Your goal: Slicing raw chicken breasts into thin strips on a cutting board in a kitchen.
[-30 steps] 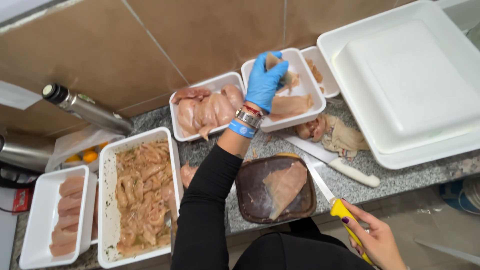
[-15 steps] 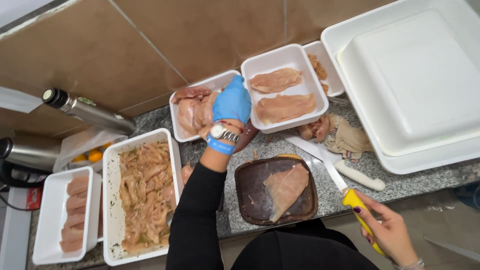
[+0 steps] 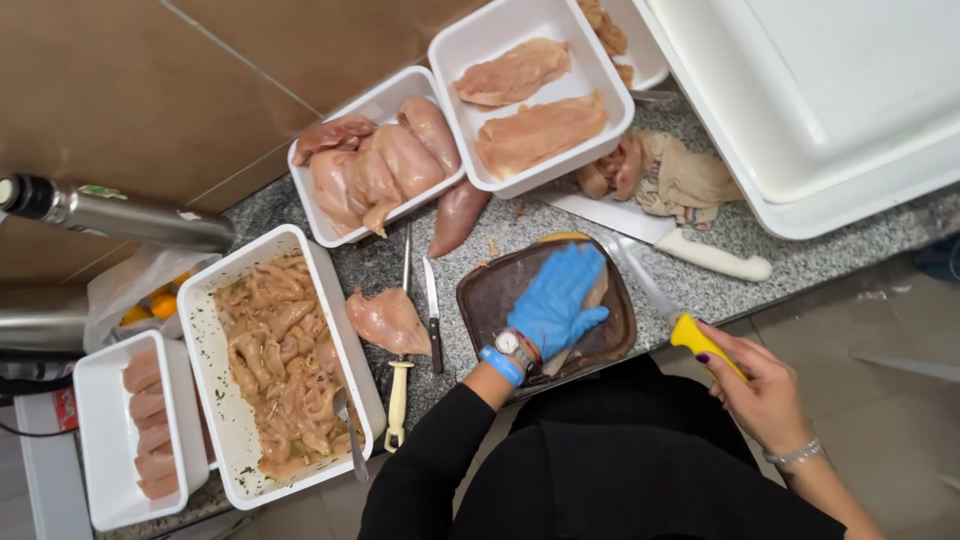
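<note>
Since the earlier frame, the left hand (image 3: 556,301) has come back from the far trays and now lies flat on a chicken slice (image 3: 594,296) on the brown board (image 3: 500,290). Its fingers, in a blue glove, are spread wide and press down; they grip nothing. Most of the slice is hidden under the glove.

Biggest is the white tub (image 3: 800,215) at the top right. It is cut off by the edge, with a turned-over tray (image 3: 850,80) inside it. Next is the long tray (image 3: 205,330) on the left, full of chicken strips in sauce, with a spoon (image 3: 348,430) in it. One tray (image 3: 310,215) holds whole chicken breasts. Another tray (image 3: 470,45) holds two flat slices. A small tray (image 3: 100,440) at the far left holds a row of slices. A further tray (image 3: 650,65) at the top is mostly hidden, with brown bits inside.

The right hand (image 3: 760,390) is closed around the yellow handle of a knife (image 3: 700,340). Its blade is hard to see and reaches toward the board.

Two loose breasts (image 3: 390,320) lie on the counter (image 3: 690,285). Two small knives (image 3: 432,315) lie between them.
</note>
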